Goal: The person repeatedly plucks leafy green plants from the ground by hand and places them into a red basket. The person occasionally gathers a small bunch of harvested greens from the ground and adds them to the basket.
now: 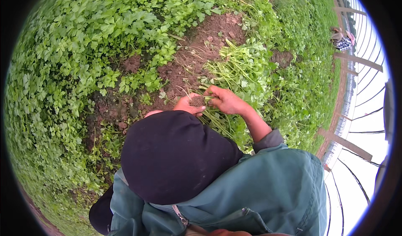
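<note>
In the head view, my left hand (189,105) is closed around the soil-caked root clump (197,101) of a leafy green plant, probably celery. My right hand (226,100) pinches the base of its stems (207,98) just to the right, fingers nearly touching the roots. Behind my hands lies a pile of pulled plants (237,63), pale stems pointing toward the bare soil and leaves to the right. More cut or pulled stems (220,119) lie under my right hand. My dark-clad knee (182,157) hides part of my left wrist and forearm.
Standing leafy plants (94,31) grow densely on the left, with a strip of bare brown soil (204,38) beside them. More greenery (301,78) spreads to the right. Far right, another person (343,42) bends near the posts (358,61) of a hooped greenhouse.
</note>
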A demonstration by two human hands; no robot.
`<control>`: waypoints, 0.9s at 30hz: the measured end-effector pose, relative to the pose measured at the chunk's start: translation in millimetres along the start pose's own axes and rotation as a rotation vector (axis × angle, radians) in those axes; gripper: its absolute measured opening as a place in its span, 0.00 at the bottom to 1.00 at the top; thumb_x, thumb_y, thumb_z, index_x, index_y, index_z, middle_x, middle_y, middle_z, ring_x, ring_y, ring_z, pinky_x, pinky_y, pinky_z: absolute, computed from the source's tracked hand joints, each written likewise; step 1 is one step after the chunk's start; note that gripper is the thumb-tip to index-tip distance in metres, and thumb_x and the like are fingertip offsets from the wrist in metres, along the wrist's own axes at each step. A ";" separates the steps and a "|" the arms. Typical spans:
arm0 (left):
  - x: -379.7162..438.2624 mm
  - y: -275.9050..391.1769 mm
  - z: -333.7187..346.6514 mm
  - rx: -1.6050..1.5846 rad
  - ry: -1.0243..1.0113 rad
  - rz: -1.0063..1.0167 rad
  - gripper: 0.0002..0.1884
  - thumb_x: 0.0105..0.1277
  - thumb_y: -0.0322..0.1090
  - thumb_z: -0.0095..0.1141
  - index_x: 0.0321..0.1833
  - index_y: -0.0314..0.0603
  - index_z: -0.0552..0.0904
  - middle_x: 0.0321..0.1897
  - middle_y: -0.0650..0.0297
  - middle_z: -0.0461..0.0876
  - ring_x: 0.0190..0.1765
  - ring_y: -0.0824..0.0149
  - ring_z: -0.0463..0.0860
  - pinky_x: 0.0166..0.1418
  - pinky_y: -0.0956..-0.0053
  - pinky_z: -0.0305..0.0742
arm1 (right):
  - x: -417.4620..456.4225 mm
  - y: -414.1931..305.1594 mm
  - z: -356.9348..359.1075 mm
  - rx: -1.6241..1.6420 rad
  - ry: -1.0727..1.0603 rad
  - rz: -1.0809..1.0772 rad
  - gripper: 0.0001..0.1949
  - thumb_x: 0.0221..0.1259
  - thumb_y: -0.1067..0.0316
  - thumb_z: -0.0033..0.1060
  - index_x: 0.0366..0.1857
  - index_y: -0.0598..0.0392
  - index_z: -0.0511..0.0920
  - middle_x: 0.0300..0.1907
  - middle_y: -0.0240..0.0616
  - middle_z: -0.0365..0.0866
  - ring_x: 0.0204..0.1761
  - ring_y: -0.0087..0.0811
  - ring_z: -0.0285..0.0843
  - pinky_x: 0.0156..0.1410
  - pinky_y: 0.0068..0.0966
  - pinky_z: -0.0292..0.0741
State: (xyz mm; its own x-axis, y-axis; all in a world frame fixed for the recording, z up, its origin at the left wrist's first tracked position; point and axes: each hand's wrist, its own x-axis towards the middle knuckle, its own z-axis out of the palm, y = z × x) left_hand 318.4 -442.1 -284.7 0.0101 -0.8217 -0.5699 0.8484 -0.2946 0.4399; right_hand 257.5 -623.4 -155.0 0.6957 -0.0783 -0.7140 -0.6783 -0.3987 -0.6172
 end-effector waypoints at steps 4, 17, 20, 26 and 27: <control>-6.0 2.4 4.7 0.107 0.015 0.001 0.23 0.64 0.24 0.70 0.59 0.41 0.74 0.36 0.67 0.84 0.37 0.74 0.84 0.39 0.77 0.82 | -5.0 -3.9 -10.5 -0.218 -0.024 -0.056 0.14 0.64 0.70 0.57 0.53 0.48 0.77 0.36 0.47 0.84 0.39 0.51 0.82 0.46 0.43 0.76; -26.3 25.9 18.8 0.232 0.048 -0.021 0.26 0.64 0.20 0.66 0.64 0.41 0.74 0.40 0.63 0.84 0.41 0.72 0.85 0.40 0.75 0.82 | -8.4 3.9 -58.6 -0.317 0.032 -0.027 0.14 0.65 0.71 0.56 0.54 0.50 0.78 0.39 0.46 0.87 0.43 0.44 0.85 0.49 0.40 0.78; -33.2 29.7 15.8 0.288 0.024 -0.078 0.26 0.67 0.21 0.64 0.67 0.44 0.73 0.45 0.62 0.83 0.44 0.71 0.85 0.43 0.75 0.83 | -29.4 19.9 -107.3 -0.202 0.179 0.070 0.14 0.66 0.75 0.54 0.55 0.52 0.77 0.35 0.36 0.84 0.38 0.28 0.81 0.45 0.29 0.76; -11.9 10.2 8.1 0.284 0.114 0.154 0.20 0.69 0.19 0.60 0.63 0.40 0.76 0.40 0.64 0.84 0.41 0.72 0.85 0.45 0.76 0.82 | -62.9 -4.0 -150.3 0.158 0.280 -0.011 0.15 0.71 0.76 0.51 0.59 0.55 0.73 0.35 0.30 0.82 0.36 0.21 0.78 0.44 0.23 0.75; -6.3 3.7 2.2 0.338 0.100 0.138 0.19 0.69 0.20 0.60 0.62 0.40 0.76 0.41 0.64 0.84 0.41 0.72 0.85 0.45 0.76 0.82 | -70.5 -6.2 -157.8 0.198 0.345 -0.036 0.16 0.71 0.77 0.51 0.60 0.54 0.72 0.36 0.30 0.82 0.35 0.22 0.79 0.44 0.23 0.75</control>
State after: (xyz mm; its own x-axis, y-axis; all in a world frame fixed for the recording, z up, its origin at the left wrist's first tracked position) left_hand 320.3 -439.0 -277.9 0.1782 -0.8181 -0.5468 0.6132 -0.3423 0.7119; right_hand 249.9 -759.6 -48.7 0.7354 -0.3833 -0.5587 -0.6612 -0.2256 -0.7155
